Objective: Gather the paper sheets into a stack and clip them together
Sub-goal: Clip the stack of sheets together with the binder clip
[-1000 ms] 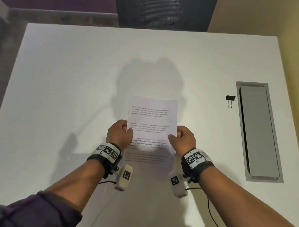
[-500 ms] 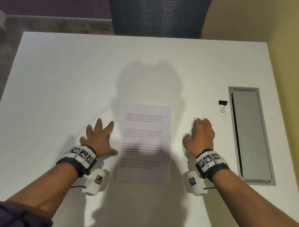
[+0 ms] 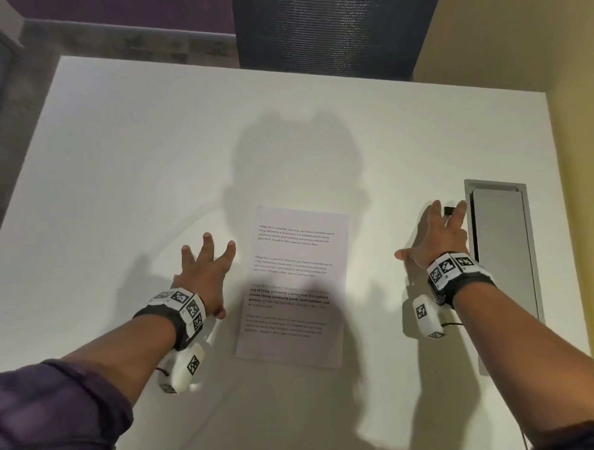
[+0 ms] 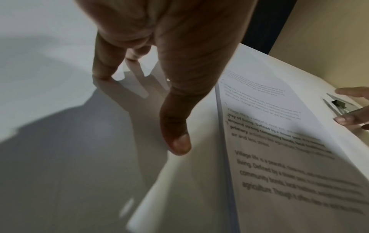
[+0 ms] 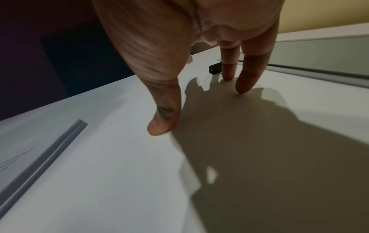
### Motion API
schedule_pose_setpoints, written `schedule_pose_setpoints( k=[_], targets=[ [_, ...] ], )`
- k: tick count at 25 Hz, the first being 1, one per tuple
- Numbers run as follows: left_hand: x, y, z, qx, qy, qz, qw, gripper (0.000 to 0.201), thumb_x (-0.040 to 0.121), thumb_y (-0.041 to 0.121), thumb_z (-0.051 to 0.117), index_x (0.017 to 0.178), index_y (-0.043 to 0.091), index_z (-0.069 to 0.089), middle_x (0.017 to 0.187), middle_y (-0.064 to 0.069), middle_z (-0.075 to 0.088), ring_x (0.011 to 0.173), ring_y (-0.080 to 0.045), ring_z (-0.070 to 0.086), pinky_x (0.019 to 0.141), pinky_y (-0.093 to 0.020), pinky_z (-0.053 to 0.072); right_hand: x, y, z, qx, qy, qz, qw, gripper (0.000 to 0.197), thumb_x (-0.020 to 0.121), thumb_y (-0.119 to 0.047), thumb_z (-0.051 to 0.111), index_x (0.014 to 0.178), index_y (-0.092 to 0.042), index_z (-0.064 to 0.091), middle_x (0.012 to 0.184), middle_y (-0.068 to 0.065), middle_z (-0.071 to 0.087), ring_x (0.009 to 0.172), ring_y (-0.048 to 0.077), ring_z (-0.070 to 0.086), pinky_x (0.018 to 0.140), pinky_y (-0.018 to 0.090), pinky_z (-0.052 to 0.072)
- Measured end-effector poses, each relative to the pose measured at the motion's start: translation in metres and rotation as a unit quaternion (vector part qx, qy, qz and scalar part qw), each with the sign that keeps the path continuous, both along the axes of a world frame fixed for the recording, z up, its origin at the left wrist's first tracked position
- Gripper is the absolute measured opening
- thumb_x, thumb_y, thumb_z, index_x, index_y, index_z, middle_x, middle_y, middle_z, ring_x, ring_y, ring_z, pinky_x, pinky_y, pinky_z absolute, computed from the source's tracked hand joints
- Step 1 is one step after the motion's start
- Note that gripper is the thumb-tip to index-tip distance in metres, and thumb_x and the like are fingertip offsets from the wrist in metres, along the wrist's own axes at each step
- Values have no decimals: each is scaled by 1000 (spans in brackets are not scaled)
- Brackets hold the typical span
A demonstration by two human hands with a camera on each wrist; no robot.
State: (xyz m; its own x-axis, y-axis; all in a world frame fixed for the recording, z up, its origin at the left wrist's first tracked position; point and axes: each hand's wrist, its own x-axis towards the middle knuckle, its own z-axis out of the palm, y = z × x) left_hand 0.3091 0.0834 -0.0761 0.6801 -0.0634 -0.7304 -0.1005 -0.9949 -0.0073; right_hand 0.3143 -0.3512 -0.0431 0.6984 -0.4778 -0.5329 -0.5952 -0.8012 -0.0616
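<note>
The stack of printed paper sheets lies flat on the white table, its edges roughly squared. My left hand rests on the table just left of the stack, fingers spread, holding nothing. In the left wrist view its thumb sits close to the stack's left edge. My right hand is stretched out at the right, fingers straight over the small black binder clip. The right wrist view shows the clip just beyond my fingertips, which touch the table.
A grey cable-tray lid is set into the table just right of the clip. A dark mesh chair back stands beyond the far edge, and a yellow wall runs along the right side.
Both hands held the stack upright, then laid it flat and let go. The right hand has since reached forward and right to the binder clip; the left stays beside the stack.
</note>
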Motion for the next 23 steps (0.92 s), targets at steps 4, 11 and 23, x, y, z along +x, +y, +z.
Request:
schedule_pose_setpoints(
  k=[4,11,23],
  targets=[
    [2,3,-6,6,-9,-27,1000,157,42,40,96,148,42,-19,156,-11,-30,147,-56,-3,113,-66,30,8,-3,-5,2,27,12,1000,124,66,-46,88,157,-21,6,166,9,4,145,44,17,110,52,36],
    [1,2,-3,-8,-3,0,1000,152,48,31,97,150,44,-15,159,-5,-28,146,-55,-11,109,-66,35,-46,56,-12,13,-71,121,990,63,89,-25,62,143,-22,32,160,11,22,135,43,31,100,55,48],
    [6,9,-17,-5,-19,-26,999,161,33,43,96,146,47,-19,158,-11,-26,146,-56,0,112,-68,27,-74,90,-19,-1,-138,97,986,70,88,-25,63,149,-21,31,151,10,36,126,37,43,94,52,49]
  ],
)
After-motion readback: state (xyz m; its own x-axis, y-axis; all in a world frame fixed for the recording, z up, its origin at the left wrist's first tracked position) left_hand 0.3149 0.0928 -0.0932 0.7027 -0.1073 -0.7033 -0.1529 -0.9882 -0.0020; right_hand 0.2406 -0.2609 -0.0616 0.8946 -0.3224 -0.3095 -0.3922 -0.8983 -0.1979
